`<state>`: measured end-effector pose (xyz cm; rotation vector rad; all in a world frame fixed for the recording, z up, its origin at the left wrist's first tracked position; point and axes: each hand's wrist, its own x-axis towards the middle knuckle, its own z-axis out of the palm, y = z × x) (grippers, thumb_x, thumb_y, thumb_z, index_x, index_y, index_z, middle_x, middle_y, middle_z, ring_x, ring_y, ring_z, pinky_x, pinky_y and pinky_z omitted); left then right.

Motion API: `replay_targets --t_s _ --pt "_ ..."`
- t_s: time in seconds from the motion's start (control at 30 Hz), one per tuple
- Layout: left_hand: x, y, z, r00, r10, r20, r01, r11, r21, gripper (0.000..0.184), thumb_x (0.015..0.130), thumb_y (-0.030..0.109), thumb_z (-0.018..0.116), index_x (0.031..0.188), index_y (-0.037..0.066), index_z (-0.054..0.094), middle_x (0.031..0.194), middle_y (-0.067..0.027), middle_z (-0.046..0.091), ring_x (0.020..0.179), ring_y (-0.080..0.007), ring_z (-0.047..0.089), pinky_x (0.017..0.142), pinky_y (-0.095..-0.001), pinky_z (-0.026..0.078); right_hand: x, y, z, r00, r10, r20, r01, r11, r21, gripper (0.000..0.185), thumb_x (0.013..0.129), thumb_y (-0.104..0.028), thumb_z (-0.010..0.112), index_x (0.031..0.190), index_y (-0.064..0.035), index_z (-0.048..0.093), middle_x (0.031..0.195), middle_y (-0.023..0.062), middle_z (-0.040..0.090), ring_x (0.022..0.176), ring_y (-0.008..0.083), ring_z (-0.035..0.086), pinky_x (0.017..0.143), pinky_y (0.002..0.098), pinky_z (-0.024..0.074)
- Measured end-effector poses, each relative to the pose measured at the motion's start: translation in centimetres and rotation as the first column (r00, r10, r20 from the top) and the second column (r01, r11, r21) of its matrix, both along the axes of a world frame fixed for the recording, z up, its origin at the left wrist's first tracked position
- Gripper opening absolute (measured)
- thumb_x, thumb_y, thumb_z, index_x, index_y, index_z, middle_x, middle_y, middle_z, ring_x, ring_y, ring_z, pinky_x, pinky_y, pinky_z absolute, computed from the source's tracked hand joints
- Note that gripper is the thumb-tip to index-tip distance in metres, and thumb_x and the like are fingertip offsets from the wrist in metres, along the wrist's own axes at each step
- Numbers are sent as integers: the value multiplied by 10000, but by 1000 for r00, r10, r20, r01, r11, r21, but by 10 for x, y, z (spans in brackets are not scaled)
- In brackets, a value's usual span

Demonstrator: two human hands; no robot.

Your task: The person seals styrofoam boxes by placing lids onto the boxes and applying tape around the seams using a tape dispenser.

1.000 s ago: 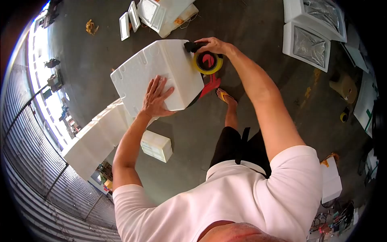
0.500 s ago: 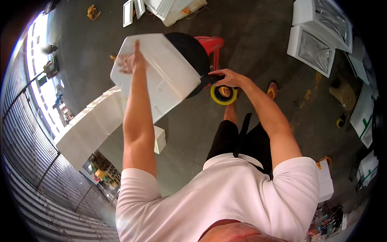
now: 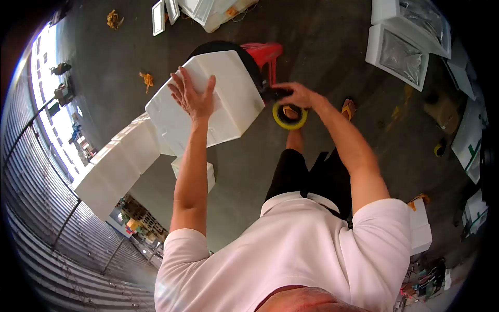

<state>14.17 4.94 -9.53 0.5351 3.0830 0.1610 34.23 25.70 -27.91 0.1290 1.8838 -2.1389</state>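
My left hand (image 3: 193, 99) lies with fingers spread on a white foam box (image 3: 236, 96). The box rests tilted in view over a round black surface (image 3: 247, 57), beside a red plastic stool (image 3: 273, 52). At the box's right corner, my right hand (image 3: 300, 96) curls round a tape dispenser, whose yellow-rimmed tape roll (image 3: 280, 124) hangs below the fingers. Its dark front end lies close to the box edge; whether it touches is hard to tell.
White foam boxes stand in a row (image 3: 117, 161) at left, with a smaller white block (image 3: 210, 177) nearer. Foam boxes with plastic liners (image 3: 403, 54) lie at upper right. Foam lids (image 3: 158, 18) lie at the top. Crumpled orange-brown scraps (image 3: 147, 80) dot the floor.
The foam box has turned, and its faces show at a different angle. My left hand has moved right and down across it, fingers now spread. My right hand has shifted slightly.
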Motion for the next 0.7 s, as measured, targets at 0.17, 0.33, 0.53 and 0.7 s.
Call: replay_targets --t_s 0.17,0.33,0.53,0.7 --pt "-15 17 -3 985 174 12 -174 984 27 1039 749 743 588 1552 198 219 1602 -178 168 1475 -433 65 1185 -529 56 39 -4 17 990 113 82 -106 990 -88 596 794 -153 746 1357 -105 557 1215 108 650 1087 197 602 956 334 464" --pt "-27 38 -5 912 409 24 -410 909 75 1037 754 748 573 1551 186 219 1607 -188 135 1473 -443 52 1186 -530 39 6 -9 18 990 95 107 -92 995 -38 602 759 -210 756 1326 -108 583 1170 112 669 1038 214 632 950 328 478" --pt "-57 56 11 761 647 48 -647 752 127 1065 748 802 534 1544 159 237 1595 -228 131 1467 -460 43 1187 -537 38 23 -25 48 982 177 -72 -158 963 216 631 788 -172 755 1377 -124 532 1258 63 633 1103 208 620 961 390 488" --pt "-64 60 14 637 770 42 -764 623 170 1059 743 837 506 1522 149 303 1585 -230 166 1468 -449 56 1191 -536 50 -53 -16 10 438 -734 519 899 344 -270 701 911 -270 658 1451 19 318 1315 201 539 1231 287 524 1035 372 406"
